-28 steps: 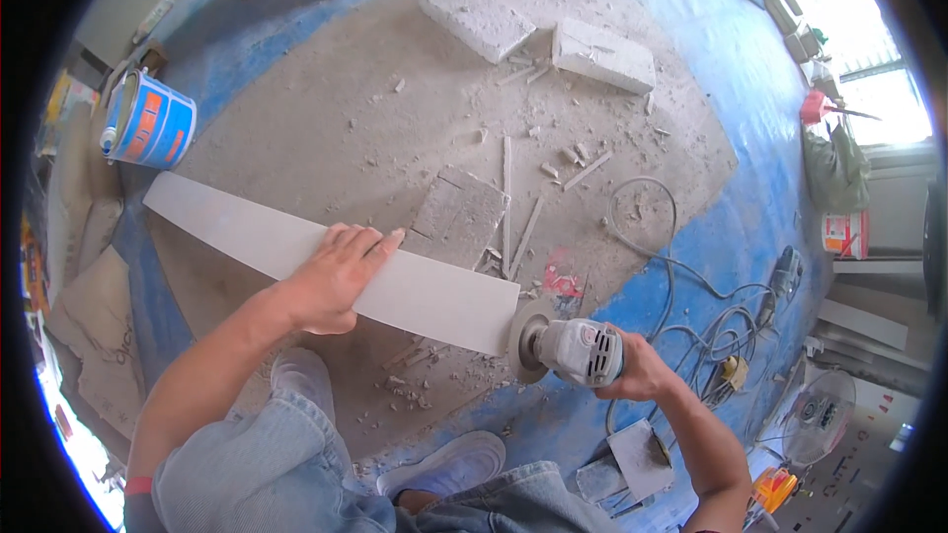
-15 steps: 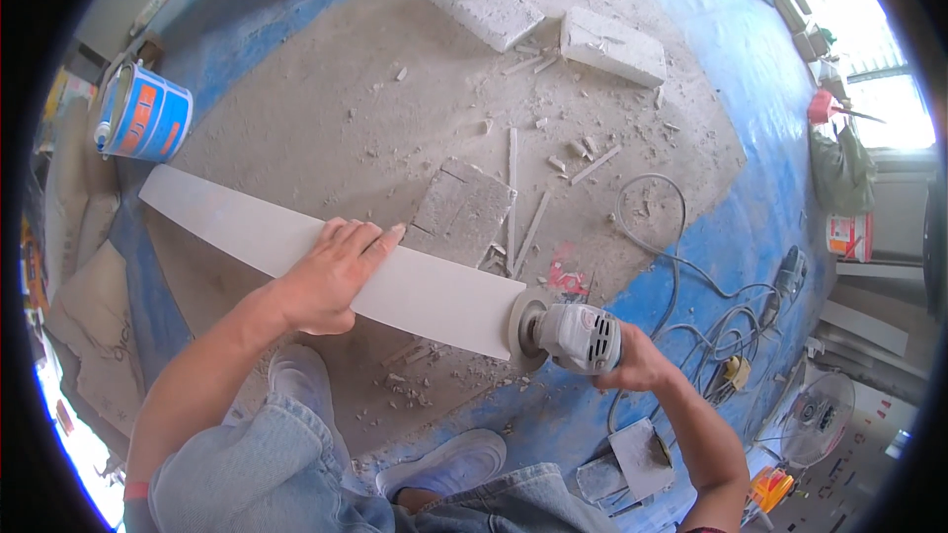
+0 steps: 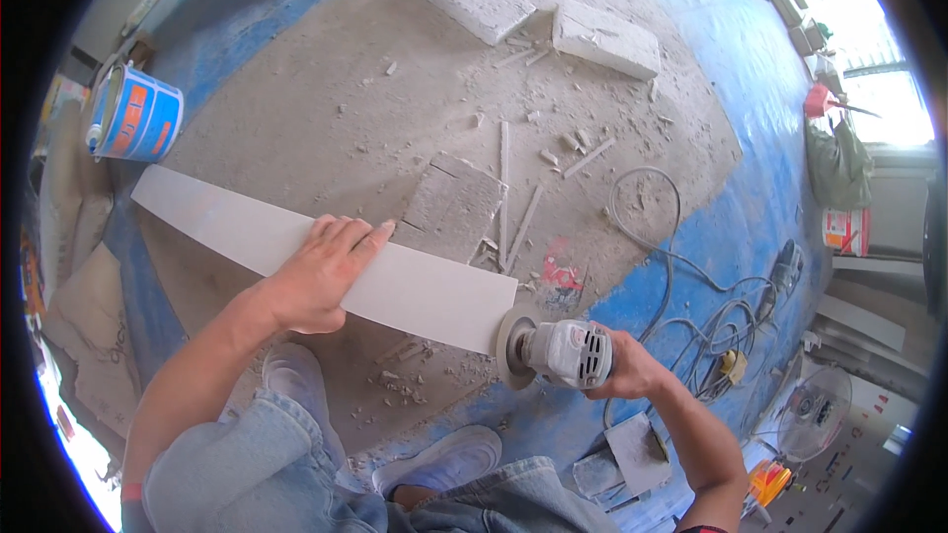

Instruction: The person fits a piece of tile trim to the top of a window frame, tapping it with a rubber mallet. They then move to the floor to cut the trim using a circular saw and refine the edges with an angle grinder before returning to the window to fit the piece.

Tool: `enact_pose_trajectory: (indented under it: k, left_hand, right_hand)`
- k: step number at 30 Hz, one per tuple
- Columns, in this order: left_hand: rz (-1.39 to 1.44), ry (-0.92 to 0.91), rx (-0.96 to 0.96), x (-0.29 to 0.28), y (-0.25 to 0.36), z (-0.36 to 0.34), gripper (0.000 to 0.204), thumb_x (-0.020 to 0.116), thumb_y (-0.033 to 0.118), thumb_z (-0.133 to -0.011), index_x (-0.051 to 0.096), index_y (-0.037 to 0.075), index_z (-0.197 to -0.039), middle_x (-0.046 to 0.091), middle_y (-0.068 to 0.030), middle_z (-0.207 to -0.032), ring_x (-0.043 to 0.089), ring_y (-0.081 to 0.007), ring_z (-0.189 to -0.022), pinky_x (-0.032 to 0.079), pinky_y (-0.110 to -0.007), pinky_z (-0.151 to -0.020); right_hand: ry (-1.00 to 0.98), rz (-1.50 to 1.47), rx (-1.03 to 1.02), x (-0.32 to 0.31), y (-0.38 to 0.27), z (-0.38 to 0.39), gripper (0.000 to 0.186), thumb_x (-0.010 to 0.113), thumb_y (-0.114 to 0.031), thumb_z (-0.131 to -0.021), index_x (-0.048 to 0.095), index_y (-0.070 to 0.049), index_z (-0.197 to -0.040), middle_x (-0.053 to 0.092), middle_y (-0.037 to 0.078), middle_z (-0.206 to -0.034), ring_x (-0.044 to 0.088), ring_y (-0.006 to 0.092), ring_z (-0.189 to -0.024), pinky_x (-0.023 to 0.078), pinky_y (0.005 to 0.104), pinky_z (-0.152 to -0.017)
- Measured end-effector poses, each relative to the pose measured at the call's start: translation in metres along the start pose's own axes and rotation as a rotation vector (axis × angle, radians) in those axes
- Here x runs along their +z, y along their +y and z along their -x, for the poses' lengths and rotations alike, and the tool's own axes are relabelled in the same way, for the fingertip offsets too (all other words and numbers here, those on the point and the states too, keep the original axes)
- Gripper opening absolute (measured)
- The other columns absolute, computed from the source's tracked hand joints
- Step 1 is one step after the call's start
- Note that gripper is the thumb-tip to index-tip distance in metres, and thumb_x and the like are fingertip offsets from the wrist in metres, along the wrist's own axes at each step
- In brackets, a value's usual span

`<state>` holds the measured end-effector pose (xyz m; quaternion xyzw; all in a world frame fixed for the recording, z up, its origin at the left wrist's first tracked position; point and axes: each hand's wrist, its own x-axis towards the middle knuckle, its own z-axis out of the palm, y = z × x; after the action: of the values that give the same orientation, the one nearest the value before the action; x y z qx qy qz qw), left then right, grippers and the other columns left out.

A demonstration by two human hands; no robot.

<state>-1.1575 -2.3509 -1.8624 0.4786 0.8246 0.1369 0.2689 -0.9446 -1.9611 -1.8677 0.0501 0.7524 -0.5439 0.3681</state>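
A long white strip of tile or board [image 3: 425,298] slants across the middle, its right end near my feet. My left hand [image 3: 324,276] grips it around the middle, thumb and fingers on the upper face and far edge. In my right hand [image 3: 630,365] is a grey angle grinder [image 3: 571,353], held by its body. Its round disc [image 3: 515,345] stands at the near corner of the strip's right end; whether it touches there I cannot make out. A rough grey block [image 3: 456,202] lies just beyond the strip.
Two pale blocks [image 3: 604,38] and several thin offcuts [image 3: 505,188] lie on the dusty floor. A grey cable [image 3: 671,266] loops over the blue sheet [image 3: 716,237] at right, by another power tool [image 3: 787,266]. A paint bucket [image 3: 140,114] stands left, a fan [image 3: 815,415] lower right.
The grinder has shifted toward me along the strip's right end, to its near corner. My left hand keeps its place on the strip. The whole view has slid slightly.
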Motion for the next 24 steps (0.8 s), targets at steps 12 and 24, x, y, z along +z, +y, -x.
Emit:
enact_pose_trajectory:
  k: [12, 24]
  left_hand:
    - [0.027, 0.037, 0.006, 0.001, -0.001, 0.001, 0.095, 0.06, -0.005, -0.055, 0.034, -0.006, -0.146, 0.046, -0.0211, -0.122, 0.045, -0.0378, -0.117, 0.029, -0.045, -0.109]
    - [0.05, 0.006, -0.008, -0.001, 0.0, -0.001, 0.095, 0.06, -0.005, -0.055, 0.033, -0.006, -0.147, 0.045, -0.0219, -0.125, 0.043, -0.0384, -0.122, 0.025, -0.045, -0.112]
  right_hand:
    - [0.085, -0.166, 0.121, 0.0, 0.005, -0.006, 0.073, 0.078, -0.006, -0.059, 0.056, -0.003, -0.129, 0.067, 0.005, -0.109, 0.061, 0.0164, -0.101, 0.048, 0.0324, -0.095]
    - [0.107, -0.195, 0.166, -0.003, -0.008, -0.013, 0.076, 0.077, -0.007, -0.059, 0.055, -0.003, -0.132, 0.068, 0.008, -0.11, 0.063, 0.0197, -0.101, 0.049, 0.0333, -0.096]
